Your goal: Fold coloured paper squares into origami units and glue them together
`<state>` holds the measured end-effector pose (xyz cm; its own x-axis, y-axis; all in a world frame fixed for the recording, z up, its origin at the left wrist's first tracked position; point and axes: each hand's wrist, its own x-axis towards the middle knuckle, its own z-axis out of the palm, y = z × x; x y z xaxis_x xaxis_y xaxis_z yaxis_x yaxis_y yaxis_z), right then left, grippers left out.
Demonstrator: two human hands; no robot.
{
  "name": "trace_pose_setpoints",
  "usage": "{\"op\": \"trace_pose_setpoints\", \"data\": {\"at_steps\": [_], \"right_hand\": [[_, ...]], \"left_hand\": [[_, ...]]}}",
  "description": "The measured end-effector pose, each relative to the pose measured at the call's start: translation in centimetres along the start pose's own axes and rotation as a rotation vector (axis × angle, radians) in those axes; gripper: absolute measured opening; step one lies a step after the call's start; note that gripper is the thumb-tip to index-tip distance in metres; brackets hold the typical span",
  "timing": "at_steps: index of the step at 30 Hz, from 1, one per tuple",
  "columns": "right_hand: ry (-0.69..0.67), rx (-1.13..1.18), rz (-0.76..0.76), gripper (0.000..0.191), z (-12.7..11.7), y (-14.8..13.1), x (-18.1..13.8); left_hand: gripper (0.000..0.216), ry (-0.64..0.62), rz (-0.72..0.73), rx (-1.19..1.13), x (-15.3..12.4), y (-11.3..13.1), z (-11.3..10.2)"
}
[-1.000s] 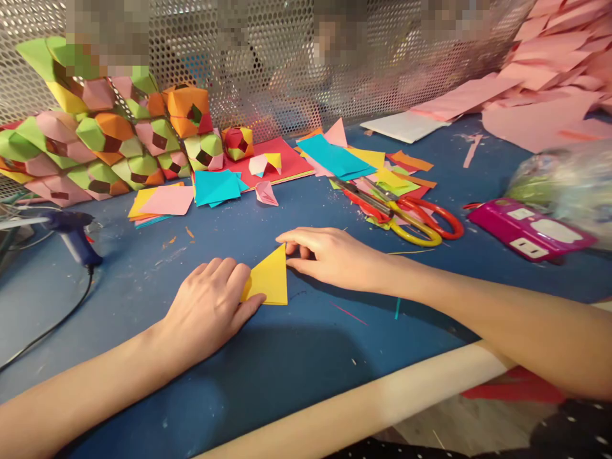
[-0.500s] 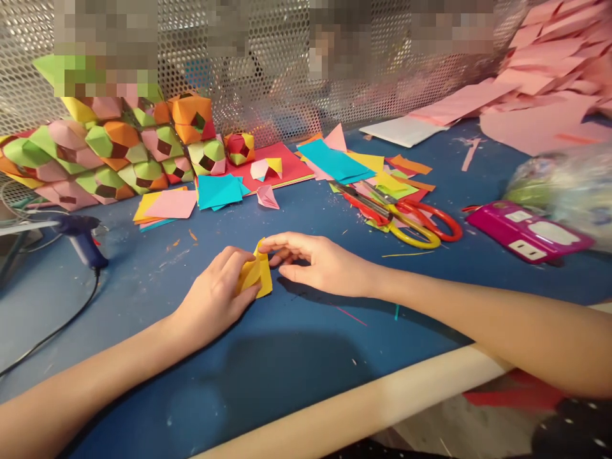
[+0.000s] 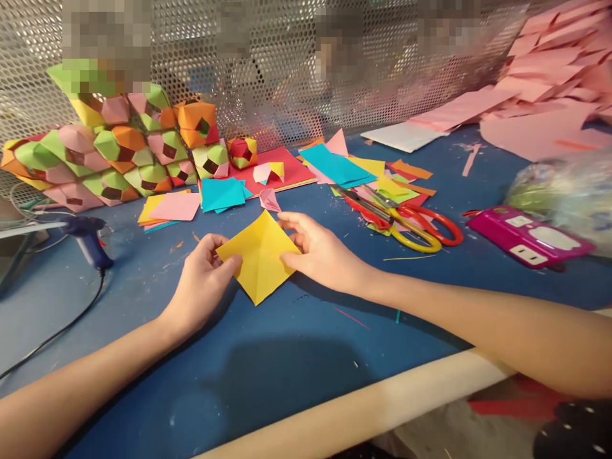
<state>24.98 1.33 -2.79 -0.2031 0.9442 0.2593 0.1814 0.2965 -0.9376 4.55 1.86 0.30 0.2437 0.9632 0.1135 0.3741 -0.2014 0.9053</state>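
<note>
A yellow square of paper [image 3: 259,258] is spread between my hands, one corner pointing toward me and a crease running down its middle. My left hand [image 3: 206,271] pinches its left corner, thumb on top. The right corner is held between thumb and fingers of my right hand [image 3: 320,252]. Just beyond the paper's far corner lies a small folded pink paper piece [image 3: 270,200]. Blue paper squares [image 3: 224,194] and a stack of pink and yellow squares [image 3: 173,207] lie behind my left hand.
Folded paper balls [image 3: 127,146] are stacked along the perforated metal screen [image 3: 277,64]. A blue glue gun [image 3: 90,239] with its cord is at left. Red and yellow scissors [image 3: 411,229] rest on paper scraps; a magenta power strip [image 3: 528,236] and pink paper heap [image 3: 559,64] are at right.
The yellow paper, folded over under my left hand before, is now opened out to a square. My right hand has closed on its right corner.
</note>
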Motion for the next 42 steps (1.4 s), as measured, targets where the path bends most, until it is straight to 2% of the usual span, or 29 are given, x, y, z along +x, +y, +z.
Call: {"op": "trace_pose_setpoints", "data": {"at_steps": [3, 10, 17, 20, 25, 32, 37, 42], "right_hand": [[-0.053, 0.034, 0.002, 0.054, -0.5, -0.1, 0.4], [-0.028, -0.214, -0.060, 0.050, -0.8, -1.2, 0.0], [0.022, -0.281, -0.086, 0.037, -0.7, -0.9, -0.1], [-0.015, -0.386, -0.217, 0.027, -0.9, -0.7, -0.2], [-0.193, -0.516, -0.560, 0.026, -1.1, 0.1, -0.4], [-0.175, -0.781, -0.666, 0.017, -0.8, -0.5, -0.8], [-0.215, -0.876, -0.864, 0.020, -0.8, -0.7, -1.0], [-0.256, -0.944, -0.958, 0.022, -0.8, -0.7, -1.0]], "left_hand": [[0.017, -0.007, -0.010, -0.043, 0.4, -0.5, 0.0], [0.014, -0.005, 0.162, 0.375, 0.6, -0.1, -0.6], [0.016, -0.086, 0.202, 0.524, 1.0, -0.6, -0.7], [0.016, -0.111, 0.250, 0.541, 1.5, -1.1, -1.1], [0.018, -0.175, 0.333, 0.552, 2.1, -1.7, -1.6], [0.017, -0.225, 0.374, 0.583, 2.4, -1.7, -1.9], [0.018, -0.402, 0.382, 0.526, 3.3, -1.4, -3.0], [0.016, -0.500, 0.416, 0.455, 4.1, -1.9, -3.9]]}}
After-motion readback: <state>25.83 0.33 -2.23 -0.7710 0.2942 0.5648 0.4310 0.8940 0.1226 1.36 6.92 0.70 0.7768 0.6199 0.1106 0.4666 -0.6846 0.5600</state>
